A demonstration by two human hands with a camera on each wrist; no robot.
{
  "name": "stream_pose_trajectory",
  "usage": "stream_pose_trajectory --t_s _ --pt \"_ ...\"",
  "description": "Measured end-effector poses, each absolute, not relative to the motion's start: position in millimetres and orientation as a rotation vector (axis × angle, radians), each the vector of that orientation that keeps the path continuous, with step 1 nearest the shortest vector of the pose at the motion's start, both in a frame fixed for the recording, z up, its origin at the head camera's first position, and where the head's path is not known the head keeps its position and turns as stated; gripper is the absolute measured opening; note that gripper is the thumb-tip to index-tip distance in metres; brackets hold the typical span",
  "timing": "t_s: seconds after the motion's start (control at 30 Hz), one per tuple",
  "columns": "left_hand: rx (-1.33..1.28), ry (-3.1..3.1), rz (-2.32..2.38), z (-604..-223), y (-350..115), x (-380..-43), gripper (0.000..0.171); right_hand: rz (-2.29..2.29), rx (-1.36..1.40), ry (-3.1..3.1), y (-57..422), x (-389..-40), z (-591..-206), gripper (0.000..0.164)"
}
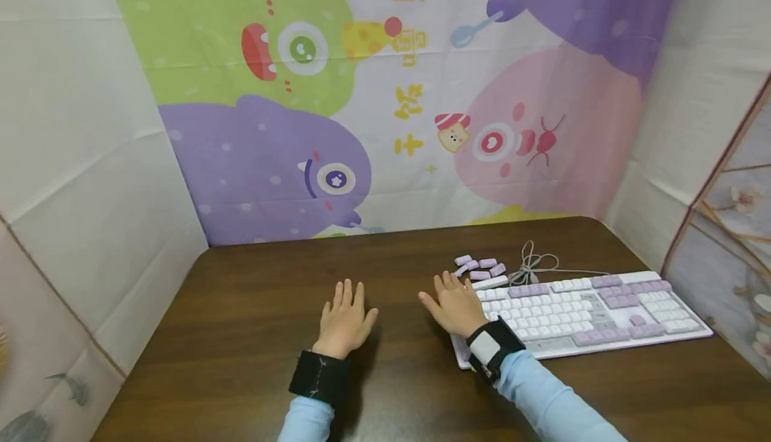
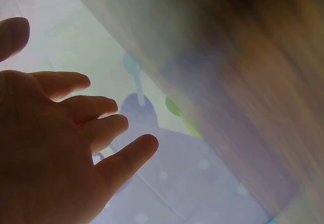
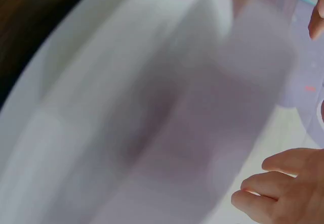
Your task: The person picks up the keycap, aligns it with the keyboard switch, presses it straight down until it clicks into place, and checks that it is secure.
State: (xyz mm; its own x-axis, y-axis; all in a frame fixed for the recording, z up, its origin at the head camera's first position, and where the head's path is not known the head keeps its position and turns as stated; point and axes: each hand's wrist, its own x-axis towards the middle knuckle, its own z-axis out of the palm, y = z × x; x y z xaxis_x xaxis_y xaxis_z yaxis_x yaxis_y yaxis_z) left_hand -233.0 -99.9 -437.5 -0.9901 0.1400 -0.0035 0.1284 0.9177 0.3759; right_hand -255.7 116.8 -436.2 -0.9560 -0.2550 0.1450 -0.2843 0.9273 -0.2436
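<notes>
My left hand (image 1: 343, 325) hovers over the brown table left of the keyboard, fingers straight and spread. In the left wrist view its palm (image 2: 45, 153) shows, with nothing held. Over the left end of a white and lilac keyboard (image 1: 542, 321) is my right hand (image 1: 456, 307), its fingers extended and thumb out to the left. The right wrist view has this hand (image 3: 293, 188) at lower right, holding nothing, with blurred lilac and white keys (image 3: 202, 133) close to the camera. Several loose lilac keycaps (image 1: 480, 274) lie just beyond the right fingertips.
A bundled grey cable (image 1: 529, 268) lies behind the keyboard. A long white keycap (image 1: 490, 282) sits at its back left edge. The wooden table (image 1: 253, 308) ends at a cartoon-printed cloth (image 1: 385, 187), with pale cloth walls (image 1: 90, 127) at both sides.
</notes>
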Motion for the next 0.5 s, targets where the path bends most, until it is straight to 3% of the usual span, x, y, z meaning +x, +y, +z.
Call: stream_pose_trajectory --t_s 0.5 --pt "0.405 2.992 0.406 -429.1 -26.5 -205.2 0.07 0.366 0.268 -2.913 190.1 -240.1 -436.3 0.056"
